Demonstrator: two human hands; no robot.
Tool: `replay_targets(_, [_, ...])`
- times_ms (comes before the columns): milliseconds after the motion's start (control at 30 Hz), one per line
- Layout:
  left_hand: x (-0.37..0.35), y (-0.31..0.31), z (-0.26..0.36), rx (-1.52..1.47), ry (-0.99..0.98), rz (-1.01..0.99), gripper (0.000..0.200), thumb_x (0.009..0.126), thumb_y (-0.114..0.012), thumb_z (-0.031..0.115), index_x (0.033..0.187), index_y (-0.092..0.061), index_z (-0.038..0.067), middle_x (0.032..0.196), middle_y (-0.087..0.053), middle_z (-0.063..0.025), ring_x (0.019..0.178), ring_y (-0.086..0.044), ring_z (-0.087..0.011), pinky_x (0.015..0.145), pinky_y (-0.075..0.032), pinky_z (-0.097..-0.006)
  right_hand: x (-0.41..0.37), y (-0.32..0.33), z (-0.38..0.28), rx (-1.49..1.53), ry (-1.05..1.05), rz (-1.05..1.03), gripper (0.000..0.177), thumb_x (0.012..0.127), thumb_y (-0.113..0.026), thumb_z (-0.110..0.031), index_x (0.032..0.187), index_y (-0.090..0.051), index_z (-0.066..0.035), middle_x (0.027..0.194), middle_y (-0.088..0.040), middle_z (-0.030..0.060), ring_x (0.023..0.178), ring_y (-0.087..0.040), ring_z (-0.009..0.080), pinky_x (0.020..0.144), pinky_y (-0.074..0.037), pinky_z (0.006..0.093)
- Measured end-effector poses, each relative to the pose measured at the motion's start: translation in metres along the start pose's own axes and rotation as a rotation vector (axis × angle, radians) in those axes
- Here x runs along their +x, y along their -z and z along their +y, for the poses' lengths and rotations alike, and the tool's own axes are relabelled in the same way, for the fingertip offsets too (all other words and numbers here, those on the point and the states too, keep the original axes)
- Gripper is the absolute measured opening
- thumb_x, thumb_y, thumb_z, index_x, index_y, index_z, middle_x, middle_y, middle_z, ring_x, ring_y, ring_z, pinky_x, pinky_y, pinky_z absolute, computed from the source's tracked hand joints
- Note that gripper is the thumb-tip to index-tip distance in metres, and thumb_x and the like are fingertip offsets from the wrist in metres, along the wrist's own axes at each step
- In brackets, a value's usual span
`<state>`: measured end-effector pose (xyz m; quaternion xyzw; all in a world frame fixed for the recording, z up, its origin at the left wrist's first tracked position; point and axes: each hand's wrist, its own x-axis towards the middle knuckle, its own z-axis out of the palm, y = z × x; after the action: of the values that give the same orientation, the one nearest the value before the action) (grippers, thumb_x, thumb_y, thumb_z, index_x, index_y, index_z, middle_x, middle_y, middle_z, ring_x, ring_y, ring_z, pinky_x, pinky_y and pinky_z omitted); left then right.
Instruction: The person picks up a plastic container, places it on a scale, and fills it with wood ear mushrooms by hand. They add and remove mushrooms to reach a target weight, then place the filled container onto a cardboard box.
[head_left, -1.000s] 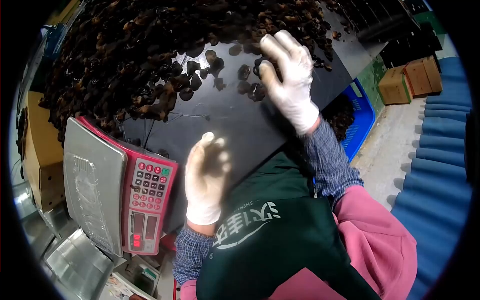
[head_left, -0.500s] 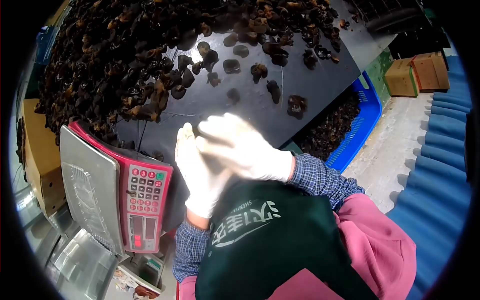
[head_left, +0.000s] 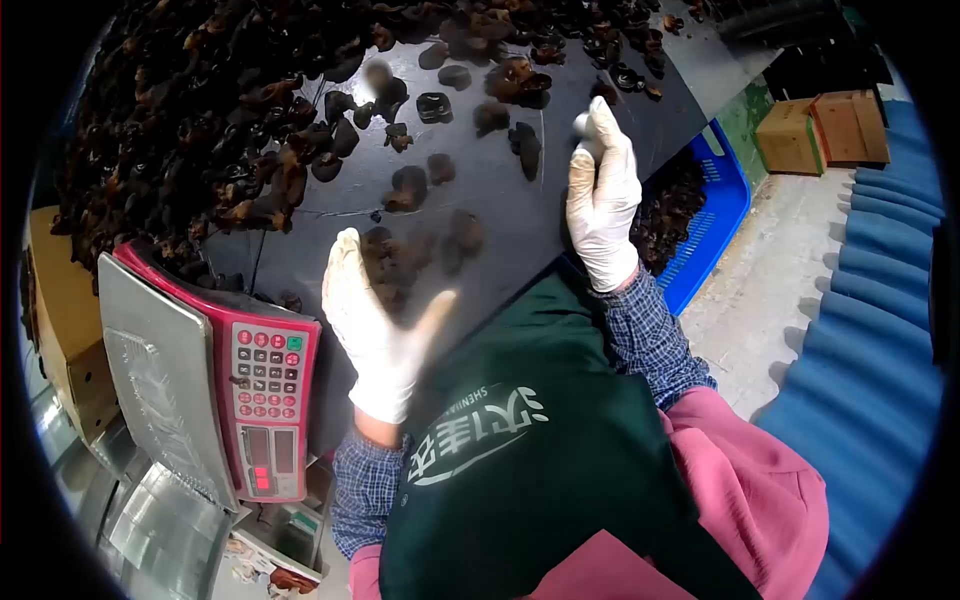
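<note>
Dark, curled pieces that look like wood ear mushrooms [head_left: 240, 110] are heaped over the far and left parts of a dark tabletop [head_left: 530, 225]. Scattered single pieces lie nearer to me. My left hand [head_left: 375, 330], in a white glove, is beside a few blurred pieces [head_left: 395, 260], its thumb spread from the fingers and its palm turned inward. At the table's right side is my right hand [head_left: 605, 195], also gloved, fingers extended and slightly bent. Neither hand shows anything held. The two hands are well apart.
Left of my left hand stands a pink scale [head_left: 270, 400] with a metal pan [head_left: 160, 370]. A blue basket [head_left: 735, 200] holding similar dark pieces sits below the table's right edge. Cardboard boxes [head_left: 820, 130] and blue corrugated sheeting [head_left: 850, 330] are farther right.
My hands were together in front of my apron; now they are apart. The right has moved away to the right, and blurred dark pieces now show beside the left.
</note>
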<state>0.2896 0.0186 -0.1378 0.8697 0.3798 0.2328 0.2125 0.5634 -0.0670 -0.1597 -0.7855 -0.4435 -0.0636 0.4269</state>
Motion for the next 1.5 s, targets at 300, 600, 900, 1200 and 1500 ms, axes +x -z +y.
replay_targets(300, [-0.002,0.000,-0.001,-0.087,0.024,0.030,0.113,0.073,-0.094,0.036,0.160,-0.032,0.000,0.159,-0.042,-0.0236,0.146,-0.041,-0.0390,0.121,-0.033,-0.0474,0.104,-0.022,0.024,-0.228,0.232,0.077,0.029,0.100,-0.065,-0.026,0.125,-0.070,-0.013,0.116,-0.070,0.0118,0.105,-0.065,0.0272,0.092,-0.053,0.0418])
replay_targets(600, [0.000,0.002,-0.001,-0.037,-0.002,-0.009,0.128,0.067,-0.093,0.054,0.160,-0.027,-0.003,0.162,-0.036,-0.0244,0.145,-0.040,-0.0408,0.122,-0.030,-0.0497,0.021,-0.046,-0.066,0.167,0.245,-0.222,0.006,0.088,-0.074,-0.016,0.093,-0.073,-0.013,0.096,-0.067,0.0041,0.089,-0.063,0.0227,0.077,-0.054,0.0360])
replay_targets(900, [-0.002,-0.006,-0.008,-0.052,0.010,0.123,0.132,0.069,-0.095,0.036,0.162,-0.011,-0.005,0.163,-0.034,-0.0285,0.149,-0.037,-0.0454,0.122,-0.030,-0.0533,0.017,-0.056,-0.114,0.544,0.584,-0.219,0.025,0.094,-0.064,-0.012,0.117,-0.072,-0.008,0.117,-0.073,0.0099,0.093,-0.064,0.0255,0.084,-0.049,0.0405])
replay_targets(1200, [0.008,0.007,0.001,-0.097,0.032,0.053,0.129,0.069,-0.094,0.041,0.162,-0.017,-0.004,0.165,-0.031,-0.0259,0.151,-0.034,-0.0428,0.123,-0.029,-0.0500,0.025,-0.056,-0.077,0.291,0.274,-0.363,0.024,0.091,-0.066,-0.006,0.115,-0.071,-0.007,0.117,-0.070,0.0092,0.112,-0.062,0.0286,0.097,-0.048,0.0422])
replay_targets(1500, [0.000,-0.006,-0.005,-0.086,0.010,0.120,0.129,0.068,-0.094,0.039,0.163,-0.018,-0.004,0.166,-0.031,-0.0237,0.151,-0.034,-0.0421,0.122,-0.029,-0.0497,0.034,-0.065,-0.097,0.397,0.296,-0.188,0.029,0.084,-0.068,0.003,0.110,-0.074,-0.008,0.102,-0.074,0.0065,0.095,-0.068,0.0261,0.086,-0.055,0.0358])
